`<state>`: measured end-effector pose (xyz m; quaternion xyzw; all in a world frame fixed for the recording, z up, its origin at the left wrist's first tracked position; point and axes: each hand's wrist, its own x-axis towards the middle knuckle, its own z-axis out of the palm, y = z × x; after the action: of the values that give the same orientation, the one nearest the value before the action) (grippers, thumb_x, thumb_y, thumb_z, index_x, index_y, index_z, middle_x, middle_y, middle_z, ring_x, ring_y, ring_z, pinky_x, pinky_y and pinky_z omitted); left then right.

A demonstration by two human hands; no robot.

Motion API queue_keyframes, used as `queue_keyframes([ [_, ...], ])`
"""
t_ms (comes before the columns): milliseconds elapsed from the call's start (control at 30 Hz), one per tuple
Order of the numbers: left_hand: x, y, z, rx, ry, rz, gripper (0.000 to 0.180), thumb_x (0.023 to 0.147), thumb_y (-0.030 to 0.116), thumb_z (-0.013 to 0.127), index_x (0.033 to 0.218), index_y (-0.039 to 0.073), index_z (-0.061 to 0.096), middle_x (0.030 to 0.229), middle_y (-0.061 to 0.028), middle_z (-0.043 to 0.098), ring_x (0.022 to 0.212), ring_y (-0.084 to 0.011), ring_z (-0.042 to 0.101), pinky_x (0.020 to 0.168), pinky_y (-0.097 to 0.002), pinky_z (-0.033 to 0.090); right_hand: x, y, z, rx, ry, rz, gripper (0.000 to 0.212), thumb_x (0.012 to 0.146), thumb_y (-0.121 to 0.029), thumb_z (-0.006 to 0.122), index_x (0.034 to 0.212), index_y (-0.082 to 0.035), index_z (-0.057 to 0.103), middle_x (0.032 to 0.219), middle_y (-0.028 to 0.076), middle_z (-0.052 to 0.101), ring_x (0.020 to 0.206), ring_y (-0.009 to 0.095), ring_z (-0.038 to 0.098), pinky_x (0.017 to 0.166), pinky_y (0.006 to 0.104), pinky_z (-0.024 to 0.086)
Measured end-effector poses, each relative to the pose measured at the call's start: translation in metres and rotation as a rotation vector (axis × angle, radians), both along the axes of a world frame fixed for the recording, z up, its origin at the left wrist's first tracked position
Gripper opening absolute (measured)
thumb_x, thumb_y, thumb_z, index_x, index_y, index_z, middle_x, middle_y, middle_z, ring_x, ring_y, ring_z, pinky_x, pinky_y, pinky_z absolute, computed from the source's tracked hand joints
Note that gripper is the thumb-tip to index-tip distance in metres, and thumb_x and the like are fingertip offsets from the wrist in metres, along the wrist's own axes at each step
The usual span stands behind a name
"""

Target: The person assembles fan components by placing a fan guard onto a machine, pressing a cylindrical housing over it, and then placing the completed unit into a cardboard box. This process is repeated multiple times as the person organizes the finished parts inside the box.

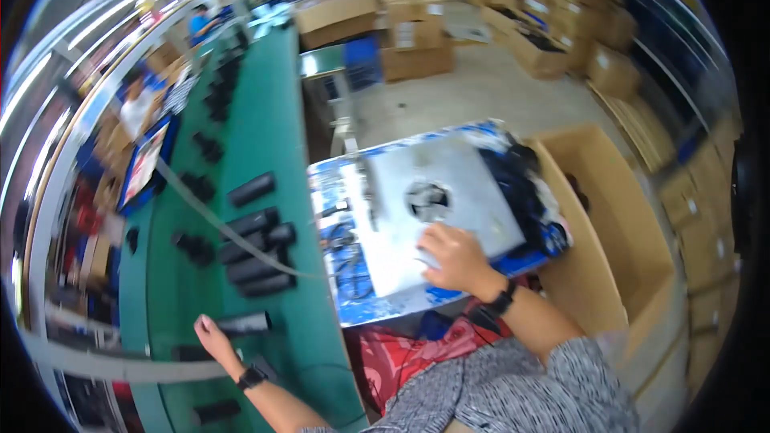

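My left hand (215,341) is over the green workbench at the lower left, its fingers curled closed. Right beside the fingers lies a dark cylinder with a pale end (247,323); blur hides whether they grip it. My right hand (453,255) rests at the near edge of a flat silver metal plate (473,184). Its fingers are curled, and a small pale bit shows beneath them, too blurred to name. A round opening (427,200) with dark parts sits in the plate, just beyond this hand. Both wrists wear dark bands.
Several black cylinders (253,192) lie on the green workbench (265,104). The plate sits on a blue-and-white worn table (409,301) with cables and a black bundle (513,184). An open cardboard box (597,232) stands on the right. A pale hose (233,232) crosses the bench.
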<state>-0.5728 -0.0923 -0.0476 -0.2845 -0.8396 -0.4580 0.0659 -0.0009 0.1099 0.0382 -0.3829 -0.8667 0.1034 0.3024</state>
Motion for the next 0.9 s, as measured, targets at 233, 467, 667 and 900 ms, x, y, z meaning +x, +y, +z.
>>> queue_keyframes([
  [233, 0.050, 0.043, -0.085, 0.003, -0.615, -0.026, 0.068, 0.106, 0.058, 0.061, 0.133, -0.004, 0.058, 0.116, -0.0186, 0.069, 0.099, -0.0288, 0.067, 0.075, -0.0436, 0.062, 0.074, -0.013, -0.010, -0.174, 0.345, 0.064, 0.020, 0.085, -0.014, 0.077, 0.103, -0.008, 0.069, 0.111, 0.010, 0.068, 0.092, 0.031, 0.070, 0.079, 0.0423, 0.057],
  [467, 0.123, -0.003, -0.073, 0.184, -0.606, 0.042, 0.067, 0.105, 0.055, 0.064, 0.146, 0.003, 0.051, 0.137, -0.0143, 0.060, 0.098, -0.0246, 0.067, 0.068, -0.0366, 0.061, 0.277, 0.037, -0.015, -0.001, 0.503, -0.492, 0.014, 0.094, -0.007, 0.072, 0.108, -0.004, 0.073, 0.097, 0.015, 0.074, 0.089, 0.031, 0.073, 0.081, 0.0388, 0.057],
  [667, 0.288, -0.061, -0.053, 0.156, -0.430, -0.141, 0.051, 0.107, 0.029, 0.068, 0.151, 0.009, 0.052, 0.142, -0.0094, 0.059, 0.101, -0.0175, 0.065, 0.075, -0.0324, 0.055, 0.398, 0.060, -0.087, -0.349, 0.289, -0.732, 0.016, 0.092, -0.012, 0.070, 0.104, -0.005, 0.078, 0.099, 0.019, 0.078, 0.096, 0.039, 0.075, 0.086, 0.0448, 0.059],
  [900, 0.454, -0.054, -0.016, 0.087, -0.360, -0.309, 0.044, 0.107, 0.017, 0.063, 0.149, 0.007, 0.054, 0.135, -0.0082, 0.062, 0.101, -0.0148, 0.064, 0.079, -0.0265, 0.052, 0.439, 0.026, -0.098, -0.457, -0.140, -0.848, 0.020, 0.087, -0.009, 0.069, 0.104, -0.003, 0.078, 0.099, 0.023, 0.077, 0.098, 0.042, 0.074, 0.088, 0.0504, 0.058],
])
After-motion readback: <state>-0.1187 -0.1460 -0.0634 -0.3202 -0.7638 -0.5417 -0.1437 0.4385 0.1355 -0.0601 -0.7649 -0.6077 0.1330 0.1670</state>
